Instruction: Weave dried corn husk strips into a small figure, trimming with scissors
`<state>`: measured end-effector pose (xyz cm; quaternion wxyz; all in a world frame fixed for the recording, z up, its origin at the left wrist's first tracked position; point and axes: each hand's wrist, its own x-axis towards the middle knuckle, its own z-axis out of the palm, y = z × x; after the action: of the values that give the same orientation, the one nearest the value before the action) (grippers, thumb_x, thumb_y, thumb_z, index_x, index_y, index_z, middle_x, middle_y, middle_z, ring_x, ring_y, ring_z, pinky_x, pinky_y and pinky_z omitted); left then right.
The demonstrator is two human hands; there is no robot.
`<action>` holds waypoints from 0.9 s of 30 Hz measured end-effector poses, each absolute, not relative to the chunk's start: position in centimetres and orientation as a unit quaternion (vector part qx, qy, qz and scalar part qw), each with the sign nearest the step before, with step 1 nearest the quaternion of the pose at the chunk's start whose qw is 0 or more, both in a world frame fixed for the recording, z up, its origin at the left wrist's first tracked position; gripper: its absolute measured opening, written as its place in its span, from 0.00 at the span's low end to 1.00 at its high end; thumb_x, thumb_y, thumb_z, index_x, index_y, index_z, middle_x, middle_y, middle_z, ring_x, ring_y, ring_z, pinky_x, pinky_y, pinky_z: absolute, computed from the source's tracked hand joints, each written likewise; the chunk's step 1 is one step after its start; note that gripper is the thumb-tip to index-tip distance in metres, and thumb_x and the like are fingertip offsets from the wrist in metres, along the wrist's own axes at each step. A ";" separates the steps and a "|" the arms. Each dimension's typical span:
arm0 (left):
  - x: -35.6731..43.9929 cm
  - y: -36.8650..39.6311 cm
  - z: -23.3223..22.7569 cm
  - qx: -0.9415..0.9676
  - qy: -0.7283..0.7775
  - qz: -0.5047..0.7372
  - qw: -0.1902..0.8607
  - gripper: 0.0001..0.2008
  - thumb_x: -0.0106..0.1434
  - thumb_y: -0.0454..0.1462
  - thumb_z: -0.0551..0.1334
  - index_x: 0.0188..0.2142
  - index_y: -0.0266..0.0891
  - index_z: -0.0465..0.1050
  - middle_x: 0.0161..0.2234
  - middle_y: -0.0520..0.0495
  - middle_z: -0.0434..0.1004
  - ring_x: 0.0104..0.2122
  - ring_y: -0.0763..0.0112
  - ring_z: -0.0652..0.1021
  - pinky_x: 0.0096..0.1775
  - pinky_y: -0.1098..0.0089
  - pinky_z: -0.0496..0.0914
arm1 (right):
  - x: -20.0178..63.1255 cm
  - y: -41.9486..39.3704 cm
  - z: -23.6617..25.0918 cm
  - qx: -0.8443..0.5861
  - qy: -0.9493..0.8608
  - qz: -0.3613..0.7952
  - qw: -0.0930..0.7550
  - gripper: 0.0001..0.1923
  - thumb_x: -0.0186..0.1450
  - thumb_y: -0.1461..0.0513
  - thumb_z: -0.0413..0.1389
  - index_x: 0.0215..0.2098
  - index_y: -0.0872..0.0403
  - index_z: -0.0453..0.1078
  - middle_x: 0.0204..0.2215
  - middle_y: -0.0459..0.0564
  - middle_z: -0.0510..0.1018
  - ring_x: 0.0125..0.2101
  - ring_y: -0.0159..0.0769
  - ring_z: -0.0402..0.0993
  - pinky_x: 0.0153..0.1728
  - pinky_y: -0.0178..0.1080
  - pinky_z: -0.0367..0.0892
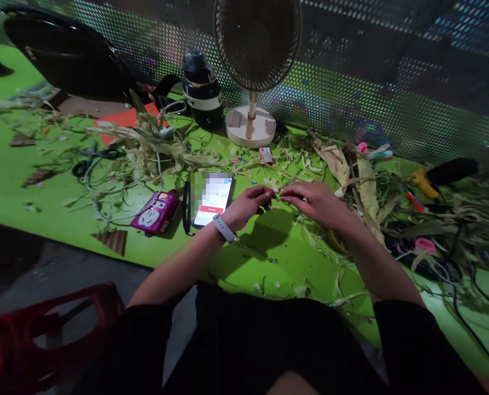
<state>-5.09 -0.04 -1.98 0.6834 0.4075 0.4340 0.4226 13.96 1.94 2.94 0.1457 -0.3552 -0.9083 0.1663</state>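
Above the green table (pixel 228 258), my left hand (pixel 250 207) and my right hand (pixel 316 203) face each other, fingertips almost meeting. Both are closed in a pinch. Whatever small bit lies between the fingertips is too tiny and dark to name. A pale watch strap circles my left wrist. Just left of that hand lies a lit phone (pixel 215 203). Dried corn husks (pixel 363 186) are heaped to the right of my right hand, and small pale scraps lie behind the fingertips.
A fan (pixel 250 123) and a black bottle (pixel 203 104) stand at the back. Nearer left are a purple power socket (pixel 156 213) with a cable and more husks (pixel 154 142). A yellow-handled tool (pixel 423 182) lies right. A red stool (pixel 63 323) stands below the table edge.
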 end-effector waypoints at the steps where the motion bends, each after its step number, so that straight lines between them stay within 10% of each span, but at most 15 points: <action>1: -5.1 0.0 -1.9 0.399 0.447 0.427 0.677 0.06 0.61 0.36 0.61 0.29 0.35 0.68 0.24 0.53 0.70 0.20 0.83 0.70 0.23 0.79 0.60 | 13.8 1.9 2.9 -0.357 -0.908 0.174 0.133 0.09 0.67 0.60 0.52 0.43 0.53 0.71 0.38 0.52 0.80 0.36 0.38 0.75 0.36 0.37 0.63; 14: -4.6 0.0 -2.5 0.432 0.440 0.422 0.665 0.08 0.65 0.36 0.57 0.29 0.37 0.65 0.13 0.61 0.54 0.11 0.85 0.57 0.15 0.81 0.51 | 14.0 1.9 2.7 -0.356 -0.911 0.185 0.095 0.10 0.67 0.58 0.52 0.41 0.55 0.69 0.34 0.53 0.77 0.34 0.38 0.72 0.34 0.37 0.61; 20: -5.5 0.5 -2.5 0.480 0.453 0.372 0.653 0.08 0.65 0.37 0.57 0.31 0.36 0.67 0.25 0.51 0.76 0.11 0.84 0.66 0.16 0.79 0.59 | 15.3 2.3 3.7 -0.330 -0.923 0.169 0.107 0.10 0.67 0.59 0.51 0.35 0.55 0.72 0.32 0.52 0.76 0.33 0.37 0.70 0.35 0.37 0.60; 27: -5.3 0.2 -2.3 0.437 0.444 0.364 0.693 0.09 0.62 0.40 0.61 0.31 0.36 0.66 0.30 0.49 0.78 0.15 0.81 0.72 0.17 0.79 0.60 | 14.1 2.4 3.4 -0.310 -0.932 0.179 0.055 0.10 0.68 0.58 0.50 0.37 0.54 0.72 0.33 0.51 0.76 0.35 0.37 0.70 0.34 0.37 0.58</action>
<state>-5.32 0.23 -2.33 0.6927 0.4371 0.4437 0.3637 14.13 2.35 3.38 0.0553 -0.3096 -0.9323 0.1786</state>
